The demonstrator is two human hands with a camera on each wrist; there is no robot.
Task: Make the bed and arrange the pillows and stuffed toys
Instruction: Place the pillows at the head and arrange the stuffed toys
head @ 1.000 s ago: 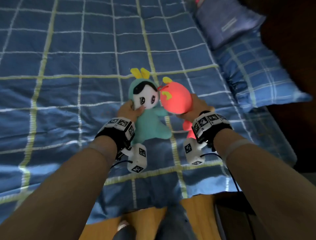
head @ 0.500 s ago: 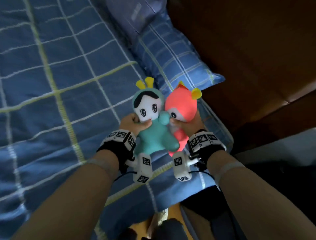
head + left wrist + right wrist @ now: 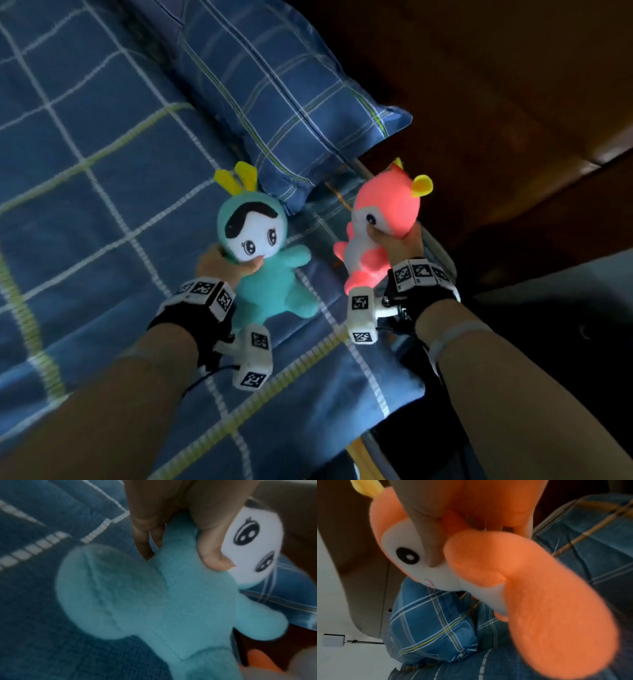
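Note:
My left hand (image 3: 228, 263) grips a teal plush doll (image 3: 270, 284) with a white face and yellow ears at its neck; in the left wrist view the thumb and fingers (image 3: 211, 555) pinch the teal plush doll (image 3: 154, 601). An orange-pink plush toy (image 3: 380, 219) with yellow ears is gripped at the neck by my right hand (image 3: 394, 240), and the right wrist view shows the orange-pink plush toy (image 3: 539, 588) close up. Both toys hang just above the blue checked quilt (image 3: 85, 212), near the corner of a blue plaid pillow (image 3: 274, 96).
The bed's right edge (image 3: 435, 246) runs under the orange toy, with dark wooden furniture (image 3: 513, 102) beyond. A second, darker pillow (image 3: 150, 13) lies at the top. In the right wrist view the plaid pillow (image 3: 433, 626) sits by a wooden headboard (image 3: 359, 574) and a white wall.
The two toys, pressed together before, have moved apart. My view has turned further toward the pillow end and the bed's right edge, and both hands now hold the toys nearer the plaid pillow.

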